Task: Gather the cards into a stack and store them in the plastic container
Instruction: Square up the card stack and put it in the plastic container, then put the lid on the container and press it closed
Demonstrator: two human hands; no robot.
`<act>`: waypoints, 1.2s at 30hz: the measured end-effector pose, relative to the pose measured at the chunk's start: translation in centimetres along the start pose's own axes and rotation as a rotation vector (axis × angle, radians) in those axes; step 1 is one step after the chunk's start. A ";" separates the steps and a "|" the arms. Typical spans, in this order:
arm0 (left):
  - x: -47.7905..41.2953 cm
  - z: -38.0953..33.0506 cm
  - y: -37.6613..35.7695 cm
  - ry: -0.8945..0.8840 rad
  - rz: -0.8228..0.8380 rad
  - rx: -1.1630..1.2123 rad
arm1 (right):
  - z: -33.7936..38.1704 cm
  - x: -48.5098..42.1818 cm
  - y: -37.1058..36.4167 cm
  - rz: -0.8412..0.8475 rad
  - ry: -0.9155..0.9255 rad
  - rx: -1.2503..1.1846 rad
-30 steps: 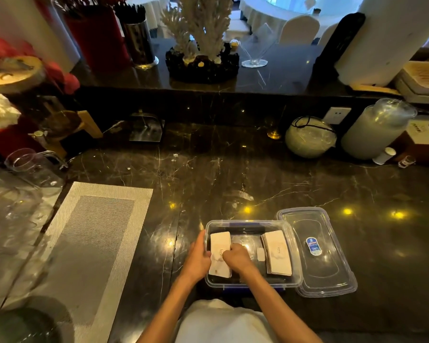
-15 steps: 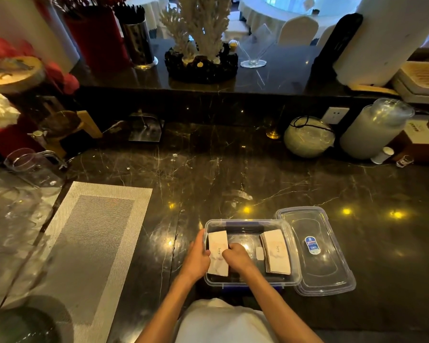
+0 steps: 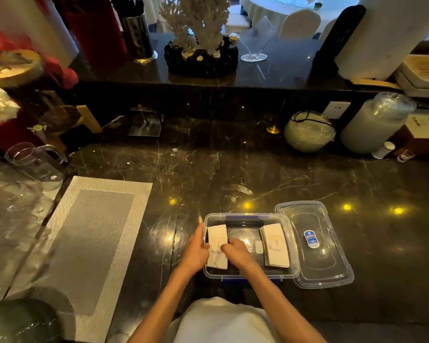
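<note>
A clear plastic container (image 3: 291, 243) sits on the dark marble counter near its front edge. Inside, on the left, lies a stack of white cards (image 3: 217, 237). My left hand (image 3: 196, 251) grips the stack's left edge from over the container's wall, and my right hand (image 3: 235, 251) holds its right edge from inside. A second stack of white cards (image 3: 275, 245) rests at the right end of the container, apart from both hands. A small white piece (image 3: 258, 247) lies between the two stacks.
The container's clear lid (image 3: 313, 243) lies flat just right of it. A grey woven placemat (image 3: 92, 233) lies to the left, with glass jugs (image 3: 32, 164) beyond. A round jar (image 3: 308, 131) and a tall frosted jar (image 3: 374, 125) stand at the back right.
Both hands stay on the left stack of cards inside the container; the stack has barely shifted. The right stack and the lid have not moved.
</note>
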State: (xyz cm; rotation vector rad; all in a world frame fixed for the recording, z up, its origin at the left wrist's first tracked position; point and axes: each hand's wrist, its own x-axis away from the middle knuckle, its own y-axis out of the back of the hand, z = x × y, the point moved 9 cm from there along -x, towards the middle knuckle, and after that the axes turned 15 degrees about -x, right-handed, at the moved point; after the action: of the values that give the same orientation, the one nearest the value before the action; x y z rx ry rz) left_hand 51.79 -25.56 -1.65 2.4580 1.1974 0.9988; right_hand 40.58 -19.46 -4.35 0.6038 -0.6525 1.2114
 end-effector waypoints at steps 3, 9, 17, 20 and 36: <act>-0.1 -0.3 0.1 -0.002 0.026 -0.017 | 0.4 0.4 0.0 0.043 0.006 -0.001; -0.7 -2.9 1.4 0.185 -0.156 -0.445 | 3.2 3.3 4.6 0.009 0.141 -0.119; -7.3 -19.7 -3.4 -0.177 -0.264 -0.871 | 1.6 8.8 22.5 -0.410 0.286 -0.508; -10.9 -23.9 -8.8 -0.251 -0.102 -0.951 | -4.0 8.6 27.6 -0.565 0.137 -0.466; -15.8 -21.5 -20.6 -0.160 0.228 -1.088 | -15.2 8.8 28.3 -0.582 -0.234 -0.843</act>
State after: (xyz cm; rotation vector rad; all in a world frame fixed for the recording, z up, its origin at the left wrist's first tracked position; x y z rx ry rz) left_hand 18.14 -26.24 -2.98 1.7247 0.1685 1.0725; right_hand 17.17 4.13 -6.00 0.1824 -1.0137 0.2584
